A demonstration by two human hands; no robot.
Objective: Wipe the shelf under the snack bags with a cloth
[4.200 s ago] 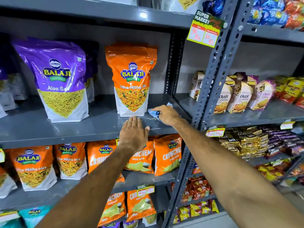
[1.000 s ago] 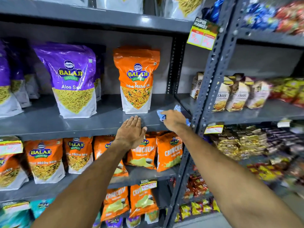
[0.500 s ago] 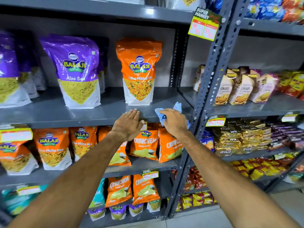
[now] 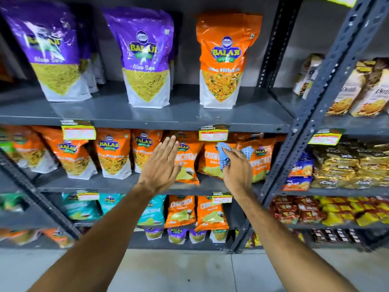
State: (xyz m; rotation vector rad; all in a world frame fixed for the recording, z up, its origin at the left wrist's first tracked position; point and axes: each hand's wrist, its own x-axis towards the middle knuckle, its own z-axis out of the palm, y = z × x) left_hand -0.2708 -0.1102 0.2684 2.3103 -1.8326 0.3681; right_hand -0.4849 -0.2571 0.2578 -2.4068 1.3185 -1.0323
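Note:
A grey metal shelf (image 4: 185, 115) carries two purple snack bags (image 4: 145, 60) and an orange snack bag (image 4: 224, 62), all upright. My right hand (image 4: 236, 169) grips a blue checked cloth (image 4: 224, 157) in the air below that shelf's front edge, in front of the orange Crunchem bags (image 4: 261, 159). My left hand (image 4: 161, 165) hovers beside it with fingers straight and holds nothing. Neither hand touches the shelf.
A perforated grey upright (image 4: 322, 98) stands just right of my right hand. Yellow price tags (image 4: 213, 133) hang on the shelf edges. Lower shelves hold orange and teal snack bags (image 4: 111, 152). The right bay holds biscuit packs (image 4: 357, 95). Pale floor (image 4: 189, 270) lies below.
Both hands have left the shelf and dropped below its front edge. The cloth came away with my right hand. The view has tilted down and pulled back.

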